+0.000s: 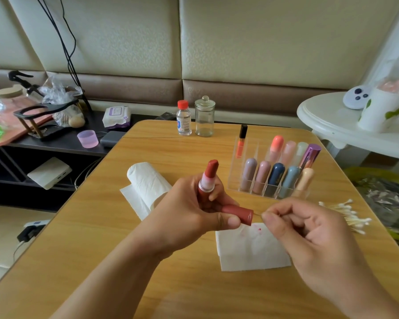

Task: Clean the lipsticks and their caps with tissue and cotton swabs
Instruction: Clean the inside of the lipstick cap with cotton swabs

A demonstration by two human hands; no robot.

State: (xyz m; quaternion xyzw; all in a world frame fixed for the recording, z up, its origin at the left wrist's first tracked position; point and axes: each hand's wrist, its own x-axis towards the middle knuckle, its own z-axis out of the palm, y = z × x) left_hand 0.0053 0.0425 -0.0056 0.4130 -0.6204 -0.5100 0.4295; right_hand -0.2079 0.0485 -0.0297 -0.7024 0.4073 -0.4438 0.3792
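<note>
My left hand (191, 210) holds two things at once: an open red lipstick (209, 177) standing upright with its bullet extended, and its dark red cap (238, 214) lying sideways with the open end facing right. My right hand (309, 229) pinches a thin cotton swab stick (258, 214) whose tip is inside the cap's mouth. Below them lies a folded white tissue (251, 249) with small red stains. A tissue roll (148, 184) lies left of my hands. Loose cotton swabs (348, 215) are heaped at the right.
On the wooden table (101, 238), a clear organizer (274, 171) holds several capped lipsticks and an orange lip gloss (241, 141). A red-capped bottle (183, 118) and a glass jar (204, 117) stand at the far edge. A cluttered dark shelf (62, 143) is at left, a white round table (332, 125) at right.
</note>
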